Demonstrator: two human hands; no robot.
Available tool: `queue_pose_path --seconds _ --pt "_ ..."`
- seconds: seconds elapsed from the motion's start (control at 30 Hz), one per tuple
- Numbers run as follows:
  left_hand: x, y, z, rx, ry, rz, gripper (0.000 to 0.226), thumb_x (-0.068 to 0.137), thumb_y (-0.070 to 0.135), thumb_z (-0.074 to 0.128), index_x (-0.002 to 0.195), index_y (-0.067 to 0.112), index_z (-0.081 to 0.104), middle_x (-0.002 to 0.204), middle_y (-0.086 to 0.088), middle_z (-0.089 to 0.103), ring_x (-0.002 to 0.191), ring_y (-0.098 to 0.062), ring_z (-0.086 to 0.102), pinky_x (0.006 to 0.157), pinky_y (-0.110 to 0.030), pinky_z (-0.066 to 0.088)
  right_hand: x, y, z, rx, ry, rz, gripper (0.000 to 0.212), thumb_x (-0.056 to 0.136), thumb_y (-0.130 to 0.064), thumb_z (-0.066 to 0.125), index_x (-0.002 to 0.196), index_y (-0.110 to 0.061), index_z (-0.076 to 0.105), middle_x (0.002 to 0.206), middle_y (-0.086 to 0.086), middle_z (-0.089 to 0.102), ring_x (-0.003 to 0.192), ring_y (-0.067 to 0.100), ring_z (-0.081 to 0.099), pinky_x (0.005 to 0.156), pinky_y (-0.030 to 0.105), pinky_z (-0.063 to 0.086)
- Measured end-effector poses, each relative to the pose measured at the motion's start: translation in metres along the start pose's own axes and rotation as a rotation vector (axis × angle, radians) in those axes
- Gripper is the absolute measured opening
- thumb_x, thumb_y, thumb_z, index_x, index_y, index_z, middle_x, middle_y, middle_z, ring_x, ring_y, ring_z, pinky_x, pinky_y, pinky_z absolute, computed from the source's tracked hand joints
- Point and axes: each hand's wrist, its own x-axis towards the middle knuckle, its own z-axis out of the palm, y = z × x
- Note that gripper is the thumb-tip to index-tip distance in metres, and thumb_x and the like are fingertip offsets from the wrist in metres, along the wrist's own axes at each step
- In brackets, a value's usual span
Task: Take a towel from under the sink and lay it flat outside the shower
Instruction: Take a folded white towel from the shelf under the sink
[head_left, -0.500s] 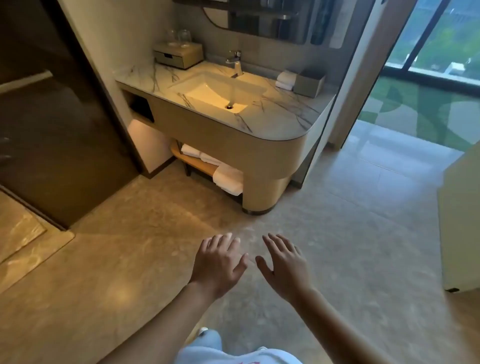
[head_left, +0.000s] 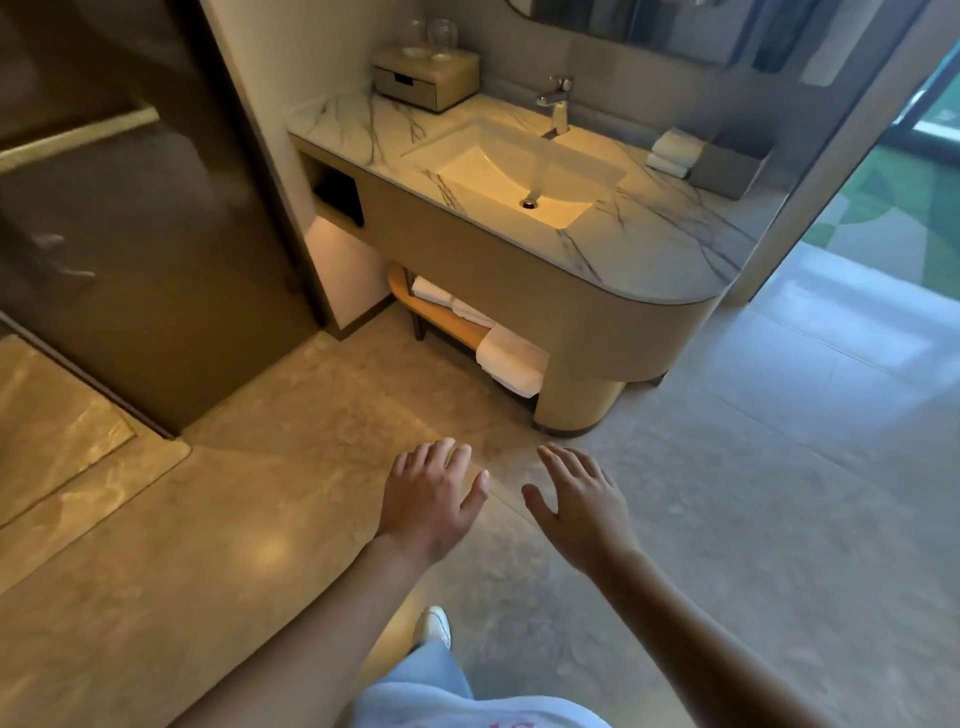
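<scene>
Towel (head_left: 511, 358) white, folded, on rounded wooden shelf (head_left: 441, 317)

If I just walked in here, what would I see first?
The glowing sink sits in the marble counter at the back. White folded towels lie on the wooden shelf beneath it. In front, the left hand and right hand reach forward, open and empty.

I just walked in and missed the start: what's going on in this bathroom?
A person stands facing the vanity with the left hand and right hand held out, open and empty. Folded white towels lie on the wooden shelf under the sink, and no hand touches them. No towel lies on the floor by the dark glass door on the left, presumably the shower.
</scene>
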Motion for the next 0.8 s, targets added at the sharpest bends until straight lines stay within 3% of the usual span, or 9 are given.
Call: queue_pose_path --seconds 0.33,0.63,0.8 --pt "0.122 -0.109 -0.002 0.011 -0.065 0.094 0.055 0.099 0.051 0.035 0.119 0.013 0.069 0.122 -0.008 0.07 0.107 -0.027 0.067 0.086 -0.042 0.053 0.137 -0.052 0.011 0.026 0.05 0.107 0.056 0.099 -0.057 0.046 0.142 -0.021 0.054 0.144 -0.003 0.058 0.136 0.02 0.051 0.107 0.038 0.045" --pt "0.236 -0.178 0.059 0.008 -0.161 0.152 0.048 0.097 0.049 0.036 0.113 0.016 0.067 0.113 -0.002 0.067 0.097 -0.028 0.063 0.079 -0.042 0.05 0.26 -0.023 0.076 0.072 -0.08 0.193 0.061 0.1 -0.056 0.042 0.148 -0.02 0.046 0.151 -0.001 0.049 0.141 0.022 0.042 0.112 0.04 0.039" --pt "0.309 -0.209 0.103 0.057 -0.257 0.2 0.05 0.097 0.051 0.035 0.116 0.017 0.067 0.113 -0.003 0.068 0.098 -0.028 0.063 0.08 -0.041 0.047 0.33 0.0 0.123 0.123 -0.142 0.297 0.058 0.097 -0.054 0.048 0.145 -0.02 0.048 0.148 0.002 0.053 0.136 0.025 0.048 0.107 0.039 0.041"
